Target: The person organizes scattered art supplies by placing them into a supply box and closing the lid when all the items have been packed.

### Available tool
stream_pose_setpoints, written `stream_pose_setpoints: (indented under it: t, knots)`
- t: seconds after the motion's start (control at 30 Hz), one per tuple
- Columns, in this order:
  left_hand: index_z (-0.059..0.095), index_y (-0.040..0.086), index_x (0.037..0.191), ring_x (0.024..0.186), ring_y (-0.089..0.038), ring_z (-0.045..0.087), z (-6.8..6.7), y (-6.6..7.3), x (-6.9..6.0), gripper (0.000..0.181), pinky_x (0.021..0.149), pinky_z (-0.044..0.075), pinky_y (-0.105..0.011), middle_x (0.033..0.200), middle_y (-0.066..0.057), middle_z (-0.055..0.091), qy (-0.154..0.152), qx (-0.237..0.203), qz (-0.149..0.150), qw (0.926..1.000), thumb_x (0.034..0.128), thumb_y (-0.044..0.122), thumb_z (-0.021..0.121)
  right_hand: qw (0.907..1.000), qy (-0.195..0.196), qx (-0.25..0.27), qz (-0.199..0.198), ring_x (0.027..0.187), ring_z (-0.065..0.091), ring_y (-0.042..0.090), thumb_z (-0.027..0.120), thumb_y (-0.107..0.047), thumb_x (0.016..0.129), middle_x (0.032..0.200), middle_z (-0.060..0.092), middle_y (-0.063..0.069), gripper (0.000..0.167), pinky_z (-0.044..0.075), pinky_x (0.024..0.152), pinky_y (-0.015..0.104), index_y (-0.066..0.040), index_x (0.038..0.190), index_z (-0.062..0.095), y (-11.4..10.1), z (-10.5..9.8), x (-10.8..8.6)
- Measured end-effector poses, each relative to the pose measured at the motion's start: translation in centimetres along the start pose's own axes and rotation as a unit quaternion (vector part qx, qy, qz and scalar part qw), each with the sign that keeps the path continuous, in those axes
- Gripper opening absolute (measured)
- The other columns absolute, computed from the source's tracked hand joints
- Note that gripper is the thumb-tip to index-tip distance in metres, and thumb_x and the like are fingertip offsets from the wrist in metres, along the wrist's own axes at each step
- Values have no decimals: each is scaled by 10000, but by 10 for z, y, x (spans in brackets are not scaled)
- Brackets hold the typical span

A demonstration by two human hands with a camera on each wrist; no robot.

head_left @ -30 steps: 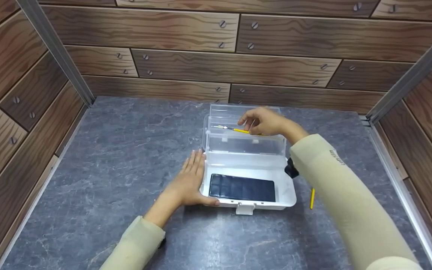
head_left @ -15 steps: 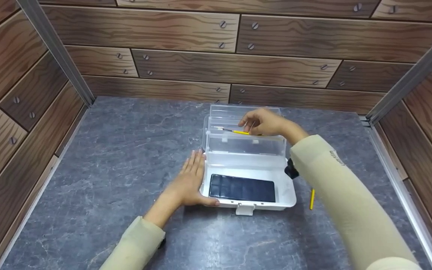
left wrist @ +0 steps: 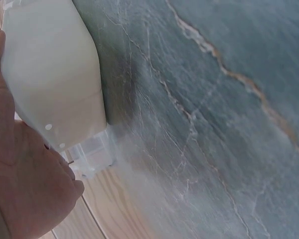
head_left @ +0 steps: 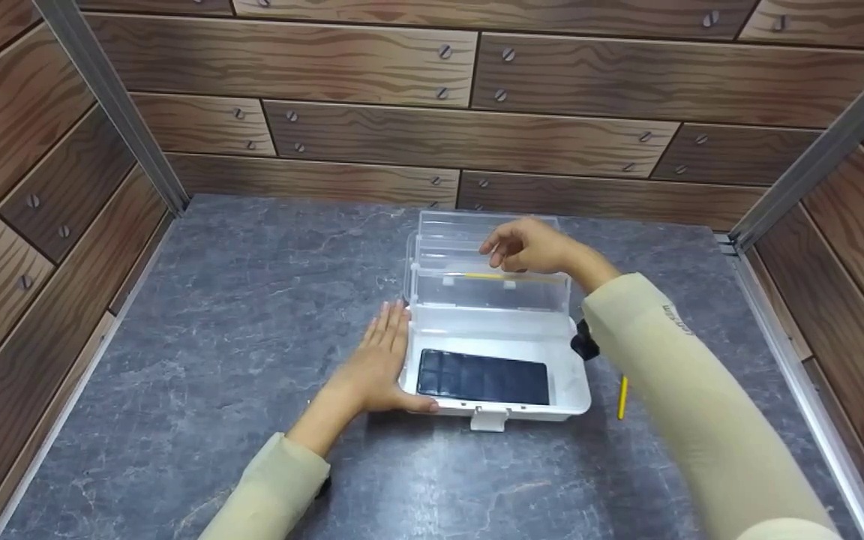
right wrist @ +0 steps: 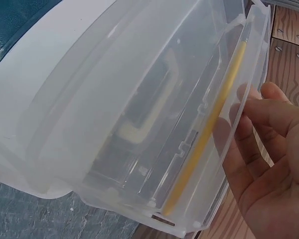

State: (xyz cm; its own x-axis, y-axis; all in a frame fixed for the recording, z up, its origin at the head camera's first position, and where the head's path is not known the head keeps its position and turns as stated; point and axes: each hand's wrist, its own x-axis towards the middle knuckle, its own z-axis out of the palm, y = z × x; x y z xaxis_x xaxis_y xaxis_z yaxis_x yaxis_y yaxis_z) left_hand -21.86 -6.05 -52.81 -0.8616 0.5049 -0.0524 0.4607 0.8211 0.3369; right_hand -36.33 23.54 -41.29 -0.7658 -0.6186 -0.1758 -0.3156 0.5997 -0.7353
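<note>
A white plastic case [head_left: 571,386] stands with its clear compartment tray [head_left: 432,296] raised at the back. My left hand [head_left: 373,375] rests straight-fingered along the case's left side, its thumb on the front rim; the left wrist view shows the case's outer wall [left wrist: 55,74]. A paintbrush with a yellow handle [right wrist: 209,124] lies in the rear compartment of the clear tray, seen through the plastic. Just above it, my right hand [head_left: 533,246] holds nothing, its fingers loosely bent by the compartment wall. Whether the fingertips touch that wall I cannot tell.
A dark paint palette [head_left: 483,377] lies inside the white case. To the right, partly under the right sleeve, a yellow stick [head_left: 622,397] lies on the grey marbled table [head_left: 252,300]. Wood-patterned walls [head_left: 372,135] enclose the back and sides.
The right hand has let go of the paintbrush, which has dropped from its fingers into the clear tray's compartment. The left hand has stayed in place.
</note>
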Motion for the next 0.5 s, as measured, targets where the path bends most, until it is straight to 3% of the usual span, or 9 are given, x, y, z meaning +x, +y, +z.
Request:
stream_pose_setpoints:
  t: [0.17, 0.33, 0.5]
  knots:
    - [-62, -19, 1574, 1531, -383, -83, 0, 0, -1, 1507, 1246, 6, -437, 1646, -204, -147, -67, 61, -13, 10000, 604, 916, 611, 9995, 307, 38, -69, 895, 693, 272, 646, 53, 907, 1020, 704, 193, 309, 607, 772, 367, -36, 1200, 687, 2, -8, -14]
    - [-80, -12, 1573, 1528, -379, -103, 1, 0, -1, 1509, 1245, 7, -446, 1632, -186, -187, -110, 25, -28, 9999, 604, 912, 617, 9971, 750, 11, -159, 929, 695, 230, 693, -3, 896, 1023, 724, 169, 303, 598, 752, 279, -57, 1194, 701, 7, -19, -40]
    - [-91, -1, 1573, 1528, -361, -118, 0, 0, 0, 1522, 1243, 6, -434, 1639, -182, -181, -104, -45, -74, 9999, 590, 916, 622, 9893, 1248, 659, -364, 876, 692, 171, 709, 5, 883, 1037, 700, 247, 320, 612, 721, 270, 17, 1201, 678, 23, -26, -73]
